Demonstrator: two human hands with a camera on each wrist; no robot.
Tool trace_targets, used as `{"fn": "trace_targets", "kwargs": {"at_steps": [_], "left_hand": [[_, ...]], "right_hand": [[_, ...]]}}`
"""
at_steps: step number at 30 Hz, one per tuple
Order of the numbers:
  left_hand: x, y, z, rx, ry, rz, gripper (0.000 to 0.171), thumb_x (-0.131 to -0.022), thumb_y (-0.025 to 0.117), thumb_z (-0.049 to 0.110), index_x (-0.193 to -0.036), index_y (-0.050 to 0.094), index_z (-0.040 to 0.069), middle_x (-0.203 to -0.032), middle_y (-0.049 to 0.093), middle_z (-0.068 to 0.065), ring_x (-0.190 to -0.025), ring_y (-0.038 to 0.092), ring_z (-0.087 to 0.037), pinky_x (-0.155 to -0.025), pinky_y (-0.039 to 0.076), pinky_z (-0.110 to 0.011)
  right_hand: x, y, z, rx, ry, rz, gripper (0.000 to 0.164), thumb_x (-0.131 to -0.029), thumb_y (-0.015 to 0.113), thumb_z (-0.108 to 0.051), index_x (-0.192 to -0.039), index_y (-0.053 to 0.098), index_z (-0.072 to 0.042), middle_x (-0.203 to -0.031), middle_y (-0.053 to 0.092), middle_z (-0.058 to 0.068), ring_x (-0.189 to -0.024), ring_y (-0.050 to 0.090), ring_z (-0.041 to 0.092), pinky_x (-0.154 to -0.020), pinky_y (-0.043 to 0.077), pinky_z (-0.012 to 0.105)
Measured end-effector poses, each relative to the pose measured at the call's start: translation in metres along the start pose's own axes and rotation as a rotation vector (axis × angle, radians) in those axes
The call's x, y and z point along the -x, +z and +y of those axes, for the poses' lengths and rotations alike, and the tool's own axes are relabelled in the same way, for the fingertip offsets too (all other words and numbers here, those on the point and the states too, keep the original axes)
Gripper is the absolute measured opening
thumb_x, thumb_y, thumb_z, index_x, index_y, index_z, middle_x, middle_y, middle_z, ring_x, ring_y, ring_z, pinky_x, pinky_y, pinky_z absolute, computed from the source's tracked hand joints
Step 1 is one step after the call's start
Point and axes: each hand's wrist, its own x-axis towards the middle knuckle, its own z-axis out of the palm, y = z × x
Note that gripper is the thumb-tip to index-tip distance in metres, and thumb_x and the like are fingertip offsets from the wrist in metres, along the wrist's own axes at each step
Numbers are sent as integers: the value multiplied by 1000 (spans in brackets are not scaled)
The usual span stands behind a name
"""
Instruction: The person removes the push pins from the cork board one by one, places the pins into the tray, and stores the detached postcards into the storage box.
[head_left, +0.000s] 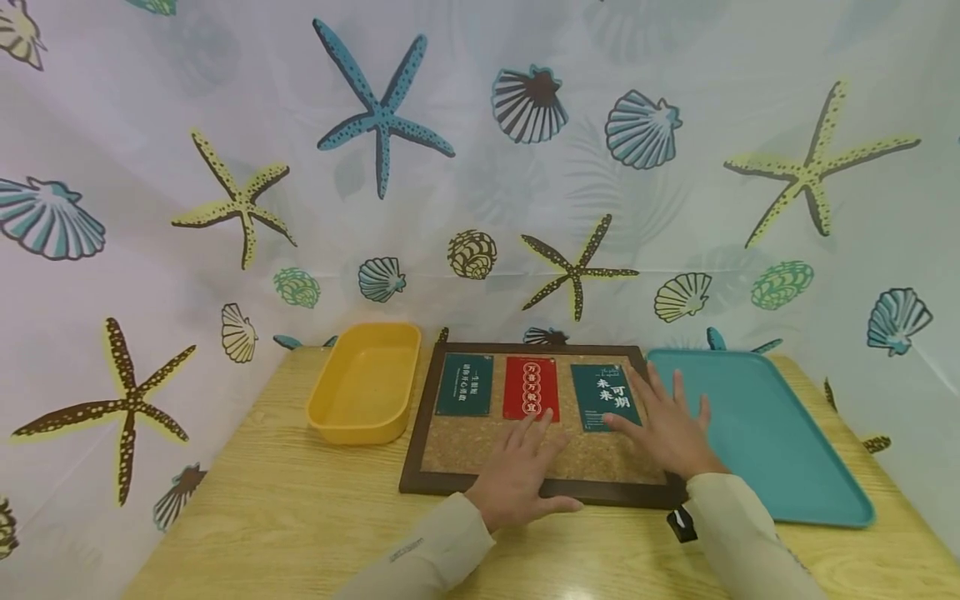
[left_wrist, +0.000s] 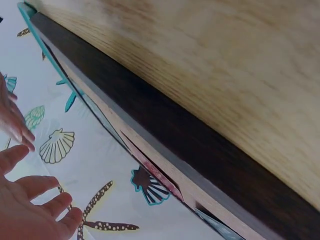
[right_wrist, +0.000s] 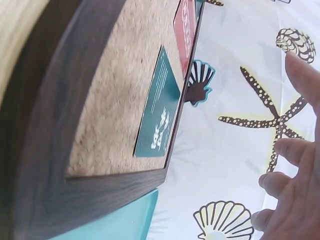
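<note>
1. While the left hand (head_left: 517, 475) and right hand (head_left: 675, 425) both reach over the board, their fingers are spread apart, gripping nothing; each wrist view shows its own hand raised clear of the cork.
2. From the head, the left fingertips overlap the lower edge of the red card, and the right thumb covers part of the nearby green card; the right hand also hides some of the frame.
3. Beneath them, the rectangular cork board with a dark brown wooden frame (head_left: 465, 450) lies on the pale wood-grain table (head_left: 247, 500).
4. Across its upper half sit a dark green card with white lettering (head_left: 465, 385), a red card with pale ringed characters (head_left: 530, 387) and a second green card with larger white characters (head_left: 596, 396). The smallest print is unreadable.
5. Only the left wrist view shows the board's thick side edge-on.
6. Beside the right cuff is a small black object (head_left: 682, 525), hard to identify.
7. A teal tray (head_left: 780, 450) adjoins the board's right; a yellow plastic bin (head_left: 363, 429) stands left.
8. Behind hangs white cloth with starfish and shells (head_left: 450, 167), cut off by the picture's edges.
</note>
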Motion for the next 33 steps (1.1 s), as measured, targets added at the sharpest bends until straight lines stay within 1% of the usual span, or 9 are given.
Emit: {"fn": "trace_targets", "kwargs": {"at_steps": [4, 10, 14, 16, 21, 24, 27, 30, 33], "left_hand": [[-5, 5, 0, -58, 23, 20, 86, -83, 48, 74, -152, 31, 24, -160, 17, -6, -146, 18, -30, -114, 20, -52], [-13, 7, -1, -68, 53, 18, 84, -85, 43, 75, -152, 30, 26, -160, 18, -5, -146, 16, -27, -115, 20, -48], [-20, 5, -3, -68, 86, 4, 82, -87, 40, 74, -153, 28, 27, -159, 20, -6, -146, 16, -26, -114, 22, -49], [-26, 7, -4, -74, 103, 4, 82, -88, 38, 74, -154, 26, 27, -159, 20, -6, -146, 17, -26, -114, 23, -49], [-39, 9, -9, -94, 145, 49, 81, -90, 37, 71, -154, 23, 23, -158, 23, -7, -144, 23, -27, -114, 24, -46], [-44, 9, -12, -110, 170, 70, 81, -91, 40, 69, -154, 26, 20, -156, 28, -8, -142, 28, -27, -114, 25, -45], [-46, 10, -14, -131, 195, 66, 80, -91, 40, 69, -153, 28, 20, -155, 30, -8, -141, 30, -27, -114, 25, -42], [-48, 11, -15, -146, 218, 56, 78, -91, 40, 69, -152, 30, 21, -155, 31, -8, -140, 31, -27, -115, 24, -40], [-50, 12, -15, -181, 217, 54, 76, -91, 42, 67, -151, 33, 21, -154, 33, -9, -139, 33, -27, -114, 26, -41]], "right_hand": [[-9, -1, 3, -6, -3, -4, 92, -88, 51, -65, -155, 16, -12, -159, 4, 23, -140, -8, 54, -98, -7, 77], [-21, -1, 9, -36, -11, -16, 93, -88, 53, -65, -154, 21, -8, -159, 7, 23, -140, -2, 54, -100, -2, 76], [-32, 1, 16, -40, -35, -17, 90, -90, 57, -56, -152, 23, -1, -157, 11, 26, -138, 8, 55, -102, 6, 74], [-37, 2, 20, -34, -48, -20, 90, -91, 58, -54, -150, 24, 3, -154, 16, 30, -137, 15, 55, -103, 12, 72], [-48, 3, 29, -45, -41, -48, 90, -91, 56, -55, -149, 24, 7, -150, 22, 35, -133, 25, 54, -102, 23, 70], [-54, 4, 33, -44, -29, -52, 83, -94, 56, -50, -147, 27, 7, -147, 27, 35, -132, 29, 54, -100, 23, 72], [-59, 6, 36, -42, -29, -46, 70, -97, 56, -38, -145, 33, 8, -143, 34, 35, -128, 33, 54, -98, 25, 73], [-65, 11, 38, -32, -34, -35, 59, -97, 56, -27, -140, 39, 10, -139, 41, 35, -125, 39, 53, -97, 30, 70], [-71, 17, 39, -22, -42, -20, 51, -96, 58, -19, -135, 46, 12, -133, 47, 35, -120, 45, 52, -96, 36, 65]]}}
